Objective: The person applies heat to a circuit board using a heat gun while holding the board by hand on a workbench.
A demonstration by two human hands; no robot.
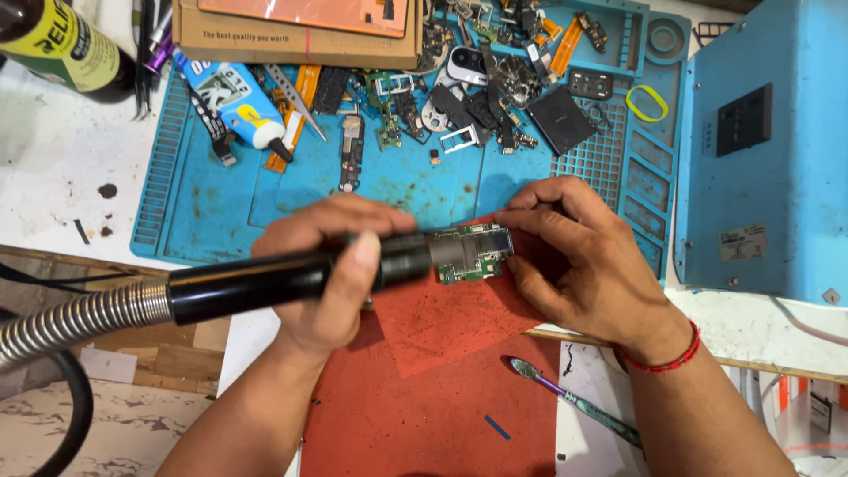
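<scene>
Cluttered bench, left hand (331, 274) gripping black hot-air handpiece (291, 276), nozzle sitting over green circuit board (473, 254) right hand (574, 256) is pinching: fingertips beside it risking burns, board likely overheating.

Bright, even light is falling from above, casting soft shadows. The view is staying sharp, edges bending slightly.

Parts clutter (459, 97) beyond; red mat (424, 406) open
</scene>
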